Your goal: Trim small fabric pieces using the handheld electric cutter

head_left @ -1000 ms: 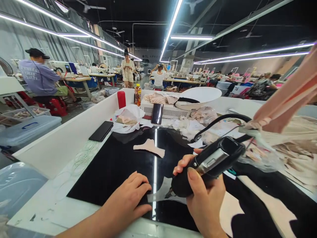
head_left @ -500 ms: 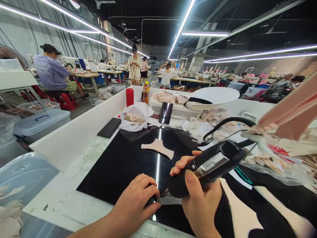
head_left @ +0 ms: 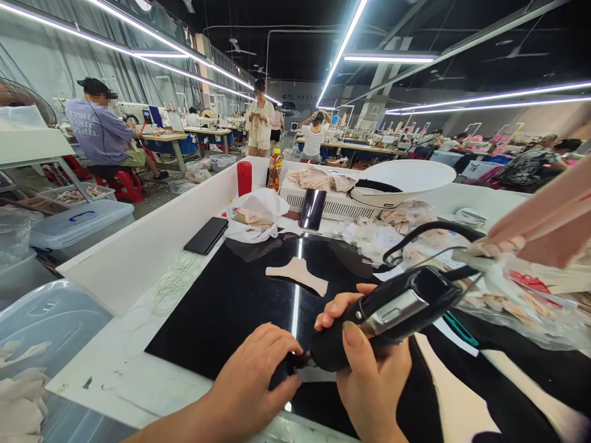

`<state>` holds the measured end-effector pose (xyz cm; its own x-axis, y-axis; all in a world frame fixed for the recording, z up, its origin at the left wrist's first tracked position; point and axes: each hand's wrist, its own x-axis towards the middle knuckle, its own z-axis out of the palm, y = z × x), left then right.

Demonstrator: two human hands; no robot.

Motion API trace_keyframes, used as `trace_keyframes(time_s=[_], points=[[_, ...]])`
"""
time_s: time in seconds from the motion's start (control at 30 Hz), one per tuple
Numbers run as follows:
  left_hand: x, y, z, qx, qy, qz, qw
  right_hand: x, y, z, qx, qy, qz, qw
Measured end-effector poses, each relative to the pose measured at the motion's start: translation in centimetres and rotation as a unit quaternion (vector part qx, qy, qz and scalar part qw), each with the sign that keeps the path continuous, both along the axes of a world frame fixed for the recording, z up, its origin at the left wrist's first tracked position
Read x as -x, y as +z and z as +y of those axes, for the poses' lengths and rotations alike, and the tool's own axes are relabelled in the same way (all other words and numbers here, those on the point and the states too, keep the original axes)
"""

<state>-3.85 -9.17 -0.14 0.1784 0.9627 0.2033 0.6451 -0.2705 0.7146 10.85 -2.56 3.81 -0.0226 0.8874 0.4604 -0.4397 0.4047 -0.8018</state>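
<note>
From the head view, the right hand [head_left: 372, 375] wraps round a black tool [head_left: 392, 314] with a silver panel, its tip pointing left over the near middle of the black board [head_left: 207, 314]. The left hand [head_left: 252, 375] has its fingers bent in beside the tip, close to a grey piece [head_left: 318, 373] on the board; something dark shows at the fingertips (whether pinched or merely touched, I cannot tell). The tool appears to be in use at this spot, and any shift of it calls for a steady right grip and care for the nearby left fingers.

Farther up the board lies a pale piece [head_left: 298, 271]. More pale cutouts [head_left: 457, 387] lie on black material at near right, beside a teal item [head_left: 460, 329]. A pink cloth [head_left: 545, 209] stretches up to the right from behind the tool.

A black case [head_left: 206, 235] lies to the left, with a white bag [head_left: 277, 206], a phone [head_left: 312, 209], a bottle [head_left: 274, 169] and a red container [head_left: 244, 178] at the far side. Beyond the white rim [head_left: 138, 258], a person in purple [head_left: 99, 132] sits at far left, another person [head_left: 260, 120] stands, and strip lights [head_left: 342, 52] run overhead.
</note>
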Motion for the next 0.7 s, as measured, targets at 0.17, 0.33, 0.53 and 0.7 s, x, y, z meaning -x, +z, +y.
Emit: trace_keyframes(time_s=[0.17, 0.33, 0.53, 0.7], points=[[0.26, 0.07, -0.07, -0.017, 0.016, -0.025, 0.999, 0.16, 0.03, -0.11, -0.004, -0.001, 0.0, 1.0], [0.39, -0.12, -0.07, -0.03, 0.02, -0.037, 0.999, -0.02, 0.29, -0.12, 0.0, -0.007, -0.012, 1.0], [0.19, -0.26, -0.07, -0.038, 0.021, -0.038, 0.998, -0.57, 0.19, -0.62, 0.001, 0.017, -0.005, 1.0], [0.12, -0.11, -0.06, -0.037, 0.018, -0.034, 0.999, -0.42, -0.04, -0.91, 0.009, 0.01, -0.009, 1.0]])
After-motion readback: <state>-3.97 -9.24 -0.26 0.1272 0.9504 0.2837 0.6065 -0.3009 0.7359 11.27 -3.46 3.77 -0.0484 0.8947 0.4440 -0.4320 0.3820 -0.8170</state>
